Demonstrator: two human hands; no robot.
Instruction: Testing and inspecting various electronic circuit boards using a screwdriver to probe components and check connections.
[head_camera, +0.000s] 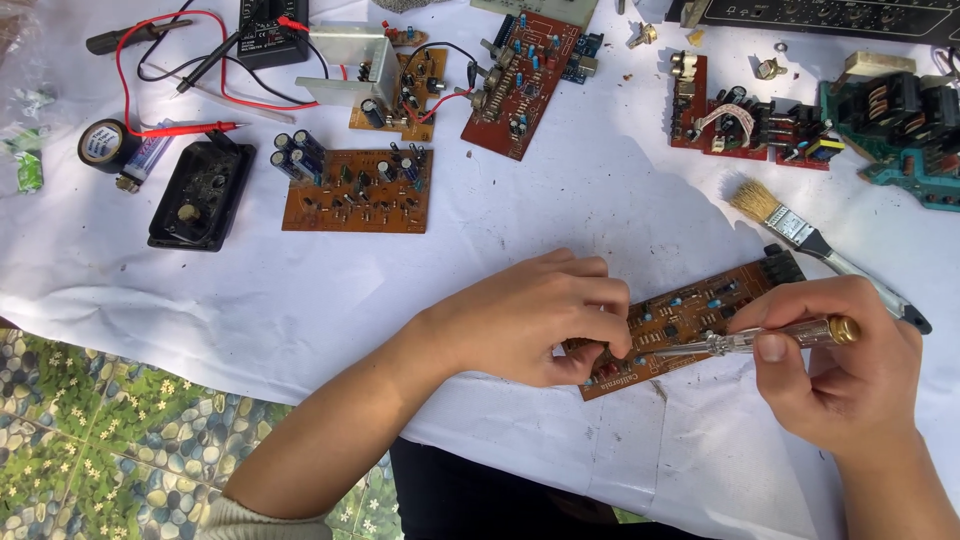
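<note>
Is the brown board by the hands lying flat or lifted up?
Lying flat: the circuit board rests on the white cloth, pinned under the left hand.

Five brown circuit boards (357, 190) lie on the white cloth (one under the hands), plus one paintbrush (790, 228), one multimeter (270, 30), one tape roll (102, 143) and one screwdriver (770, 337).
</note>
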